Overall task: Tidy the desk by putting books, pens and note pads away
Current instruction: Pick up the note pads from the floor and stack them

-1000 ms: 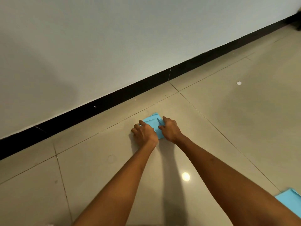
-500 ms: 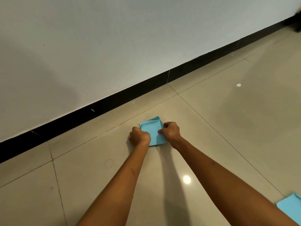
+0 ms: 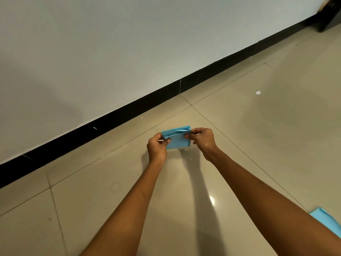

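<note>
Only one view here, the head cam, looking down at a floor next to a wall.

The surroundings were pretty bare. The floor (image 3: 258,145) was glossy beige tile with thin dark grout lines, and a bright light reflection sat between the two forearms. A black skirting board (image 3: 114,115) ran diagonally along the bottom of a plain pale wall (image 3: 129,43). A tiny white scrap (image 3: 258,92) lay on the tiles well off to the right, and something dark and blocky (image 3: 330,13) poked in at the top right corner, too cut off to tell what it was. Nothing sat between the hands and the camera except the person's own arms.

The small blue note pad (image 3: 177,139) was up off the tiles, held between both hands, its shadow on the floor below. It looked like thin, soft paper sheets, roughly square, with the top edge fanned and a bit curled. The left hand (image 3: 156,146) pinched its left edge, thumb on the face and fingers curled behind. The right hand (image 3: 202,138) pinched the upper right corner the same way.

Another flat blue paper piece (image 3: 326,221) lay on the floor at the lower right edge, partly hidden by the right forearm.
</note>
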`<state>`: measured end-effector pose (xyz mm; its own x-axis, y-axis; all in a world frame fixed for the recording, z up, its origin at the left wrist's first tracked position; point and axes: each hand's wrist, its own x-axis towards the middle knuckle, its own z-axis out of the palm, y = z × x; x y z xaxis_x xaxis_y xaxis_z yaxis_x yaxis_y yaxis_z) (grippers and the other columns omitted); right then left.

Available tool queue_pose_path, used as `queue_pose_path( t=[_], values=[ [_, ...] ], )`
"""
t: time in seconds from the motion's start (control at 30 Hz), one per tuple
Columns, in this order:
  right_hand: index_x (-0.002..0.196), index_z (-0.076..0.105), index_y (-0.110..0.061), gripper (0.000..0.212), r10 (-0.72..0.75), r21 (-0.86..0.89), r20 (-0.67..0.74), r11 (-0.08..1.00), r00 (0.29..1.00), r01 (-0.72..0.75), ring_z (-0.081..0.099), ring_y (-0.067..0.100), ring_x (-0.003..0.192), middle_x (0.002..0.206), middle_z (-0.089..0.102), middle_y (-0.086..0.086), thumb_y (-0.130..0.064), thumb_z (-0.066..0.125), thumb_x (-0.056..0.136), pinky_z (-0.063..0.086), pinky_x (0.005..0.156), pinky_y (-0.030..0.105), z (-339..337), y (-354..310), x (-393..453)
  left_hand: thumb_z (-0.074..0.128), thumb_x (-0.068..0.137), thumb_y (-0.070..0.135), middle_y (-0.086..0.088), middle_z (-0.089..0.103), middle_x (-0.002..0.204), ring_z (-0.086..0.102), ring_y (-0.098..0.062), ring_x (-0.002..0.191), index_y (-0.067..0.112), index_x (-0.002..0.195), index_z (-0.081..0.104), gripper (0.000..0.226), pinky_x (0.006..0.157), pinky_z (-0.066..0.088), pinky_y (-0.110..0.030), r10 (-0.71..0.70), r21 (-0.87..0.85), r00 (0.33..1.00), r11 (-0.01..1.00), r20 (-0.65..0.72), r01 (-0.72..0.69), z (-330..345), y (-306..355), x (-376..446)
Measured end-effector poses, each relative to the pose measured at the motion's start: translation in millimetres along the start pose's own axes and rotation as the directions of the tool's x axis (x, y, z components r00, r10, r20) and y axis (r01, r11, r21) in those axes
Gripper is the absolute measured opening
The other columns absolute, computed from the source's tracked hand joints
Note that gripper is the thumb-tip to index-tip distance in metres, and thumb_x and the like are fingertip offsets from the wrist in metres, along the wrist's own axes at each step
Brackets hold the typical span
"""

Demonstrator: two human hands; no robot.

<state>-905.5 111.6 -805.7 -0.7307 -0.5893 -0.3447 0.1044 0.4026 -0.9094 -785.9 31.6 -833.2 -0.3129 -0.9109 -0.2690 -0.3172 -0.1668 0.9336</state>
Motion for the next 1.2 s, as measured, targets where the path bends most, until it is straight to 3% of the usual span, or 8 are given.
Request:
queue_pose_path(
  t=[0.1,0.2,0.37,0.53,0.83,1.0,1.1,1.2],
  values=[
    [0.088,0.071,-0.003,0.008,-0.028,-0.166,0.022,0.986,0.999,0.032,0.057,0.016,0.076,0.085,0.064,0.008,-0.002,0.072,0.08,0.046,0.064,0.019,-3.9,12.0,-1.1,0.061,0.089,0.003,-0.014,0.067,0.108,0.062,-0.028,0.102,0.0,0.118,0.063,0.029,0.088,0.047,-0.031,-0.011,0.113,1.0,0.994,0.026,0.008,4.9,-10.6,-6.0],
    [0.098,0.071,0.007,0.018,-0.036,-0.273,0.046,0.961,0.998,0.047,0.056,0.019,0.074,0.077,0.062,0.009,-0.002,0.069,0.082,0.047,0.066,0.026,-6.5,19.4,-5.3,0.057,0.093,0.009,-0.018,0.066,0.113,0.061,-0.032,0.106,0.0,0.121,0.06,0.029,0.088,0.044,-0.033,-0.008,0.244,0.999,0.97,0.034,0.0,9.2,-19.6,-13.3],
    [0.09,0.068,0.01,0.017,-0.026,-0.242,0.009,0.97,1.0,0.027,0.055,0.02,0.07,0.076,0.062,0.013,-0.006,0.069,0.083,0.047,0.065,0.031,-25.1,13.9,-9.5,0.052,0.096,0.021,-0.018,0.06,0.11,0.059,-0.032,0.101,0.007,0.112,0.054,0.021,0.082,0.047,-0.036,0.036,0.332,0.995,0.941,0.094,-0.065,19.5,-6.5,-17.9],
    [0.074,0.065,0.004,0.015,0.035,-0.159,0.008,0.987,0.999,-0.033,0.051,0.014,0.046,0.057,0.06,0.011,-0.008,0.069,0.083,0.042,0.046,0.019,-74.7,8.3,-26.4,0.044,0.1,0.027,-0.016,0.052,0.114,0.052,-0.031,0.105,0.01,0.118,0.051,0.026,0.092,0.048,-0.043,0.057,0.39,0.974,0.91,0.22,-0.142,47.2,21.5,-28.9],
    [0.08,0.063,-0.002,0.023,0.186,0.015,-0.128,0.983,0.974,-0.185,0.053,0.01,0.037,0.05,0.057,0.009,-0.014,0.055,0.096,0.045,0.043,0.022,-209.9,24.6,-106.1,0.045,0.099,0.011,-0.011,0.061,0.1,0.057,-0.02,0.081,0.0,0.117,0.059,0.026,0.058,0.045,-0.025,-0.021,0.161,0.765,0.981,0.644,-0.108,132.3,60.7,-117.6],
    [0.088,0.065,0.005,0.025,0.258,0.132,-0.324,0.965,0.91,-0.226,0.051,0.014,0.039,0.054,0.055,0.012,-0.019,0.059,0.094,0.044,0.043,0.023,-273.2,62.0,-166.5,0.046,0.098,0.01,-0.011,0.06,0.093,0.055,-0.018,0.072,0.0,0.114,0.06,0.024,0.055,0.043,-0.024,-0.03,0.165,0.576,0.969,0.817,-0.183,179.3,65.3,-183.8],
    [0.087,0.065,0.001,0.038,0.319,0.213,-0.467,0.946,0.825,-0.245,0.056,0.02,0.05,0.061,0.061,0.012,-0.034,0.052,0.096,0.044,0.048,0.027,-297.6,85.3,-191.0,0.047,0.097,0.01,-0.011,0.059,0.094,0.054,-0.024,0.081,0.0,0.112,0.061,0.023,0.055,0.043,-0.025,-0.045,0.204,0.574,0.955,0.817,-0.215,204.3,55.8,-217.1],
    [0.092,0.067,0.003,0.033,0.298,0.105,-0.629,0.948,0.718,-0.301,0.06,0.023,0.072,0.086,0.068,0.02,-0.026,0.053,0.096,0.047,0.068,0.033,-322.7,111.7,-205.5,0.044,0.098,0.01,-0.01,0.058,0.098,0.054,-0.024,0.085,0.005,0.108,0.061,0.02,0.055,0.044,-0.025,-0.088,0.233,0.596,0.957,0.799,-0.172,222.1,45.9,-241.6]
  ],
)
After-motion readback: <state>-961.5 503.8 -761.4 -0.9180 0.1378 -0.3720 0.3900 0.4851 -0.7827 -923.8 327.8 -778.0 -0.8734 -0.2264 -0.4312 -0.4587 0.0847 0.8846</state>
